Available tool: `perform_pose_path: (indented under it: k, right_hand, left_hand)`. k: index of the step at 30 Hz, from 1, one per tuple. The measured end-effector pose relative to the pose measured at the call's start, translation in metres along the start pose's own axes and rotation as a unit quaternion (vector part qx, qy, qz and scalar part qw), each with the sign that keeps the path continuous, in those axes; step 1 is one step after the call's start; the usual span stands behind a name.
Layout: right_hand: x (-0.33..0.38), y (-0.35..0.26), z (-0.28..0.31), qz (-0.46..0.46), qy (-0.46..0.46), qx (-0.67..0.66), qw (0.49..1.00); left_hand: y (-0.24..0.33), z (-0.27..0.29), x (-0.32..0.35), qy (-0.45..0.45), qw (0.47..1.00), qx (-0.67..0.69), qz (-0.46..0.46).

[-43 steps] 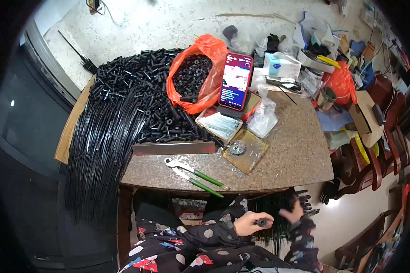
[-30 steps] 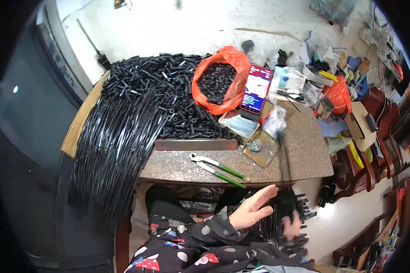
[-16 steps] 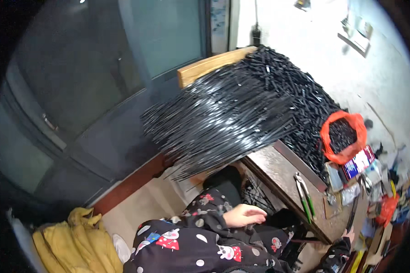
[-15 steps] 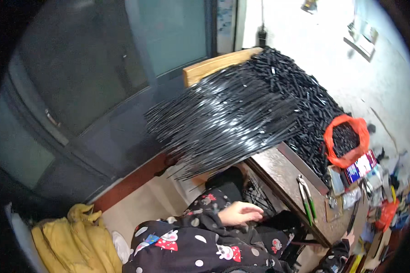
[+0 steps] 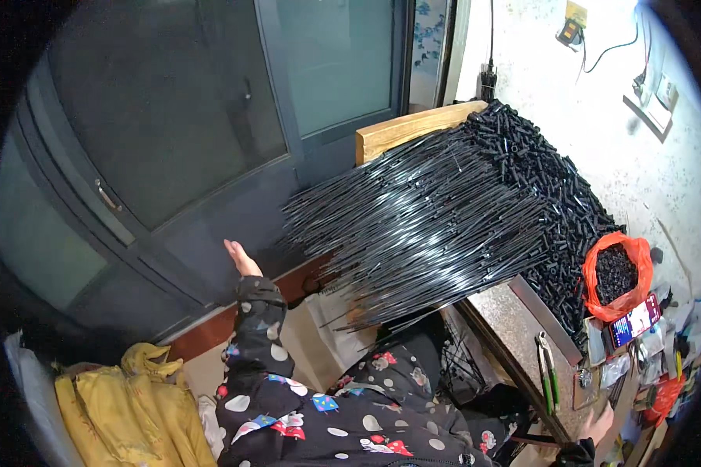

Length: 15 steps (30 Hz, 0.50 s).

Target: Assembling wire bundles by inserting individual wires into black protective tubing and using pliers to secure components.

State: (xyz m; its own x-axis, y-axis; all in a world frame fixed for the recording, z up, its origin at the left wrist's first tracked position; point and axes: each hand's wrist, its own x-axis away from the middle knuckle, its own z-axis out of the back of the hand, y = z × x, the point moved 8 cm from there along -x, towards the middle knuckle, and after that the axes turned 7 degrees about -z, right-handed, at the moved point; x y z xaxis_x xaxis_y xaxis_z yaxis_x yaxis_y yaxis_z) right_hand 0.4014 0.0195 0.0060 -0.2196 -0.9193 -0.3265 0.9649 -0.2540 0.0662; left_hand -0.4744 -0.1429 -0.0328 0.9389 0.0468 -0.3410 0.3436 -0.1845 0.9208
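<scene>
My left hand [image 5: 243, 258] is raised to the left in front of the dark door, fingers stretched out, holding nothing. To its right, a wide layer of thin black rods [image 5: 413, 233] lies with the rod ends sticking out past the table edge. At the lower right, my right hand [image 5: 597, 424] rests by the near end of the speckled tabletop [image 5: 500, 305], thumb and fingers apart, with nothing visible in it. Green-handled pliers [image 5: 548, 373] lie on the tabletop a little up and left of that hand.
Short black tubes [image 5: 549, 163] are heaped behind the rods, against a wooden board [image 5: 417, 131]. A red plastic bag [image 5: 637, 300] holds small black pieces, and a lit phone [image 5: 635, 321] lies beside it. Yellow cloth [image 5: 125, 412] hangs at the lower left, near a cardboard box [image 5: 308, 346].
My left hand has swung from over my lap up and left toward the door. My right hand shows more fully at the table's near end. The whole view has shifted.
</scene>
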Motion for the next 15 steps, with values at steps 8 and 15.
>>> perform_pose_path:
  k: [8,15]
  right_hand:
    - [0.026,-0.079,0.010,0.030,0.009,-0.146,0.989]
    - [0.041,-0.197,0.092,0.183,0.023,-0.269,0.945]
  left_hand:
    - [0.002,-0.097,0.015,-0.079,0.961,0.153,0.217]
    - [-0.001,-0.126,-0.012,-0.162,0.973,0.164,0.023]
